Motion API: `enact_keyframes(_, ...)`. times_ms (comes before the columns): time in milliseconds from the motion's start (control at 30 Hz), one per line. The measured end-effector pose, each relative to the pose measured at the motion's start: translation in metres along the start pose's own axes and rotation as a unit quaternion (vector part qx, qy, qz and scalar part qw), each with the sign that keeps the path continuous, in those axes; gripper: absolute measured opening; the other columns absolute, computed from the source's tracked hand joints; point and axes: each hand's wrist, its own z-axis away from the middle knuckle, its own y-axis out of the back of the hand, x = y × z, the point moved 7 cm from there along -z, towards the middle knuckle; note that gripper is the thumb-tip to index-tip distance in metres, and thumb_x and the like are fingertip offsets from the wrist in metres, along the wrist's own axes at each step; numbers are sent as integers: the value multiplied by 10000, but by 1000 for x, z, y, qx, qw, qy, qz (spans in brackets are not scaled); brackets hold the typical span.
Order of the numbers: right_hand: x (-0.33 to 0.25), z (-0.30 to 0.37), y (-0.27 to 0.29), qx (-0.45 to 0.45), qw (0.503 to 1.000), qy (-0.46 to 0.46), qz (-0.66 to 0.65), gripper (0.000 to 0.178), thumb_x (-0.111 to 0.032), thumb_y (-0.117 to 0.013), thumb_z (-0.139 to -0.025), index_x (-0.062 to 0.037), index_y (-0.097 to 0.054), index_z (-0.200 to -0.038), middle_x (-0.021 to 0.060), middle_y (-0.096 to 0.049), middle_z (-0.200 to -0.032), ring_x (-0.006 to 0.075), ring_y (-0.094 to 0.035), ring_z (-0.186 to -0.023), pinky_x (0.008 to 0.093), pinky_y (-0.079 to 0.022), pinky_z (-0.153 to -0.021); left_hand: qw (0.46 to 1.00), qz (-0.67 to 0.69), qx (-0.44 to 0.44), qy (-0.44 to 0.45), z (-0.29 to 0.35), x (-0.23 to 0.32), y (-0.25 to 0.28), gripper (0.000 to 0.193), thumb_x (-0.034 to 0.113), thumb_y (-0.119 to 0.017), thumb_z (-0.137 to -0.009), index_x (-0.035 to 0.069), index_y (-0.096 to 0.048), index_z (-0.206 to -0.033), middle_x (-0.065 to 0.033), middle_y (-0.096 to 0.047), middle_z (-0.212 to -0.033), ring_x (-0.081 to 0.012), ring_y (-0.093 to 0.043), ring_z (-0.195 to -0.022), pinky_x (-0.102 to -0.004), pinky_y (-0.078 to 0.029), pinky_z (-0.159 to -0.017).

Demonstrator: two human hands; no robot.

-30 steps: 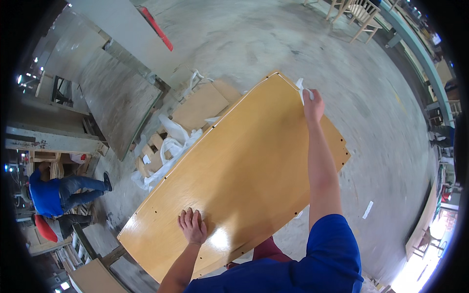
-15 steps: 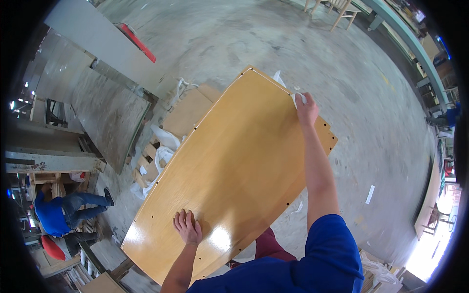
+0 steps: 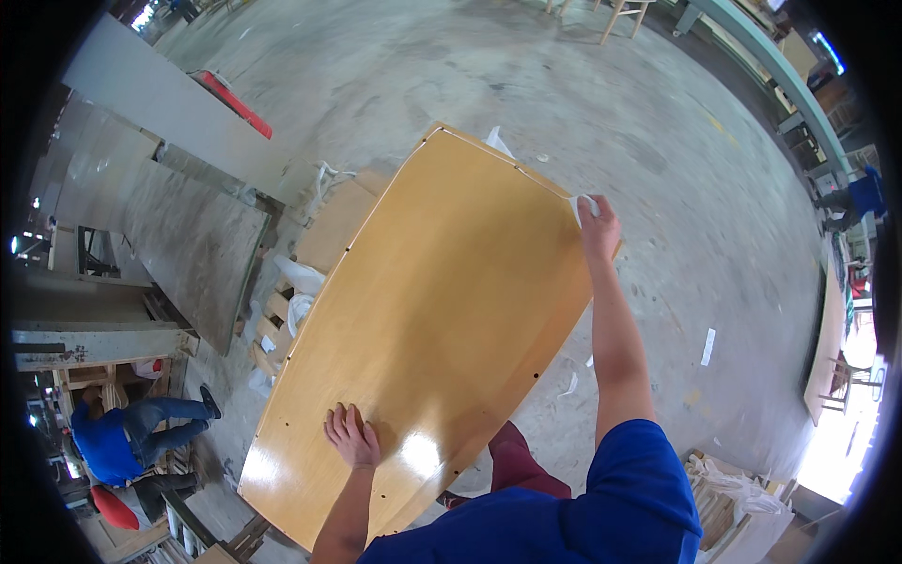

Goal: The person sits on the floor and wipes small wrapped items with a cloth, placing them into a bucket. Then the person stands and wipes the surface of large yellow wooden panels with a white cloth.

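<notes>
A large, glossy, light-brown wooden panel [image 3: 442, 273] lies slantwise before me, small dark holes along its edges. My left hand [image 3: 351, 436] rests on its near left part, fingers stretched out flat, holding nothing. At the far right corner, the fingers of my right hand [image 3: 599, 226] are closed on a white strip [image 3: 583, 204] whose kind is partly hidden by the hand. A thin white line [image 3: 528, 172] of it runs along the far edge and seems to continue down the panel's left edge.
Under and left of the panel are cardboard [image 3: 329, 240], wooden blocks and white wrapping [image 3: 299, 274]. A grey board [image 3: 193, 240] leans further left. A person in blue [image 3: 105, 446] works at lower left, another [image 3: 863, 195] stands far right. White scraps [image 3: 707, 346] lie on the concrete floor.
My right hand has moved rightward along the far edge to the corner, with the white line now reaching further that way. My left hand stays flat on the panel. The whole view shifted slightly.
</notes>
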Motion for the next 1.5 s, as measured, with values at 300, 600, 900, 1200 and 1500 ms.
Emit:
enact_keyframes(300, 28, 11, 45, 18, 1000, -11, 14, 293, -401, -620, -819, -136, -659, -939, 123, -632, -719, 281, -613, -687, 367, -466, -649, 1000, -14, -12, 6, 1, 2, 1, 458, 311, -457, -893, 84, -441, -1291, -171, -373, -1383, -402, -291, -1294, -532, -205, -1074)
enact_keyframes(600, 15, 23, 38, 16, 986, 67, 149, 301, -379, -601, -845, -132, -645, -1012, 121, -664, -831, 271, -624, -733, 363, -480, -678, 1000, 2, -17, 21, 11, -2, 3, 464, 270, -493, -878, 94, -438, -1303, -173, -367, -1389, -402, -286, -1295, -530, -205, -1076)
enact_keyframes(900, 2, 203, 1, -316, 553, -351, -686, 407, -432, -428, -936, -80, -554, -1095, 97, -617, -833, 109, -405, -468, 236, -327, -445, 996, 57, -16, 71, 19, -22, -5, 449, 275, -528, -850, 147, -473, -1278, -111, -402, -1363, -361, -291, -1299, -503, -190, -1100)
enact_keyframes(1200, -45, 480, -14, -578, 512, -383, -506, 419, -442, -374, -969, -116, -539, -1176, 78, -574, -766, 103, -392, -457, 240, -317, -429, 956, 280, 59, -60, 144, -22, 59, 294, 171, -606, -808, 78, -583, -1087, -159, -540, -1137, -347, -529, -1013, -431, -453, -856)
enact_keyframes(1500, -91, 617, -66, -602, 705, -172, -332, 313, -269, -586, -905, -65, -555, -1141, 46, -621, -860, 122, -573, -623, 246, -352, -403, 936, 306, -85, 154, 489, -78, 78, 131, 127, -566, -829, 71, -641, -920, -135, -653, -801, -323, -629, -672, -405, -515, -621)
